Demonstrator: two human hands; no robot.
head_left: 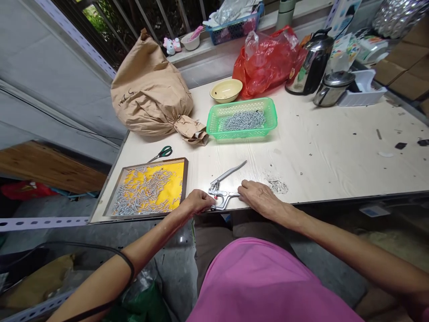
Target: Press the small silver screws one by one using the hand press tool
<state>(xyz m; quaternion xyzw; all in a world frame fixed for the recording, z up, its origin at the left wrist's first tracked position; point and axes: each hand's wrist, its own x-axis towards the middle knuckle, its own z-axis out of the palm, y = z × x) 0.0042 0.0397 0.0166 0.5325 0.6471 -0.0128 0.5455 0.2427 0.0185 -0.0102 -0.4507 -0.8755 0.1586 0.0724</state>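
Silver-grey metal hand pliers [225,195], spring-loaded with a small red part [215,197] near the jaw, sit over the near edge of the pale wood-grain bench [318,156], between both hands. Handles stand wide apart: the upper handle [230,173] points far and right, untouched; the lower one runs right to the right hand.

Right hand [259,195]: grip curled closed around the end of the lower handle, wrist low over the near edge. Left hand [197,201]: thumb and fingers drawn in close at the jaw end. Cannot tell whether this grip pinches a small piece or the tool itself; the fingertips hide it.

Stock: loose small silver metal pieces [142,190] spread in the shallow brown-rimmed tray with yellow lining [184,181], just left of the left hand; more small metal pieces lie in the green perforated plastic basket [234,135], farther off. Green-handled scissors [165,151] rest beyond the tray.

Step in hand, judged: positioning or loading at the jaw, before any squeeze. Next move calls for exact seating by the left fingertips, then their clearance, and a right-hand reach around both handles. Main risk: a pinched fingertip.
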